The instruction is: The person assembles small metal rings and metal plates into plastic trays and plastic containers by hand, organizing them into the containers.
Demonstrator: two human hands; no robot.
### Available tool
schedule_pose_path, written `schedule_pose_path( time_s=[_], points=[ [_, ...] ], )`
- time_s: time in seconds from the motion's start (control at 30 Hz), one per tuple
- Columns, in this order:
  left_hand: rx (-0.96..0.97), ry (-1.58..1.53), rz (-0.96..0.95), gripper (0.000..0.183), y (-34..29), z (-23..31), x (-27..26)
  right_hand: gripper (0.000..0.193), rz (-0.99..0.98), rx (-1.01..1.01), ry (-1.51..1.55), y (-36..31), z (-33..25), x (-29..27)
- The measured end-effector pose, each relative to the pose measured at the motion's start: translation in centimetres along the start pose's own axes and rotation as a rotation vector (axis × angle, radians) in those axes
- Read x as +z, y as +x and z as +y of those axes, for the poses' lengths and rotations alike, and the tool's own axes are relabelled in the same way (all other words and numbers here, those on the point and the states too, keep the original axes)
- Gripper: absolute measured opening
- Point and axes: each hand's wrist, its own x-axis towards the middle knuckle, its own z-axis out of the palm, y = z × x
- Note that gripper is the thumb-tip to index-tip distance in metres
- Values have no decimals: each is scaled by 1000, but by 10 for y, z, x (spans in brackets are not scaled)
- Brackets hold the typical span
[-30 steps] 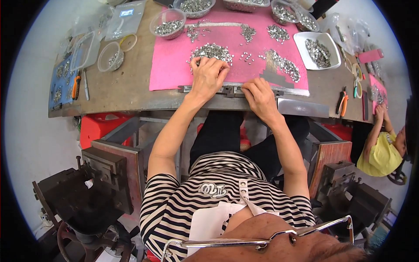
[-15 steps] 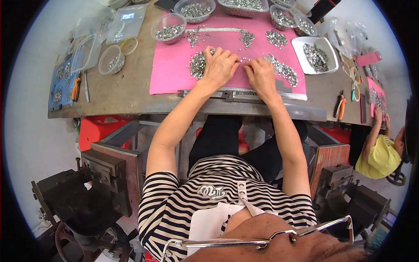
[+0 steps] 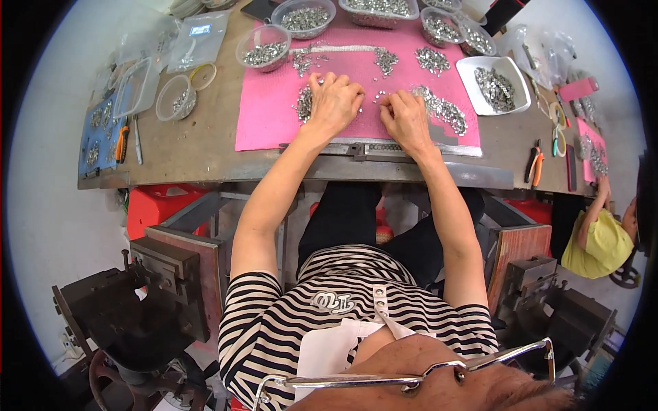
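Note:
On the pink mat (image 3: 274, 96), my left hand (image 3: 334, 104) lies over the right side of a pile of small silver metal pieces (image 3: 304, 106). Its fingers are bent, with thumb and index finger close together; what they hold, if anything, is too small to make out. My right hand (image 3: 406, 120) is a short way to the right, finger and thumb pinched at a tiny shiny metal piece (image 3: 376, 101). A wider spread of metal pieces (image 3: 447, 115) lies just right of that hand. In front of both wrists runs a metal guide bar (image 3: 384, 148) along the table edge.
Clear tubs of metal pieces (image 3: 264, 49) (image 3: 303, 19) stand at the back, a white square dish (image 3: 486, 103) at the right. Orange-handled pliers (image 3: 122, 142) lie left, another pair (image 3: 537, 164) right. Vises (image 3: 164, 281) flank my seat. A person in yellow (image 3: 598, 243) works at far right.
My left hand has shifted slightly left, further over the pile. My right hand has drawn a little left and nearer. The gap between the hands is wider.

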Motion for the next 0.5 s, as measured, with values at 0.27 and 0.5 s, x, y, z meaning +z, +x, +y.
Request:
schedule_pose_path(
  time_s=[0.27, 0.5],
  points=[
    [12, 95, -135, 9, 8, 3, -2, 9, -100, -13, 66, -24, -4, -27],
    [48, -178, -71, 6, -17, 17, -31, 8, -145, 43, 102, -27, -5, -29]
  ],
)
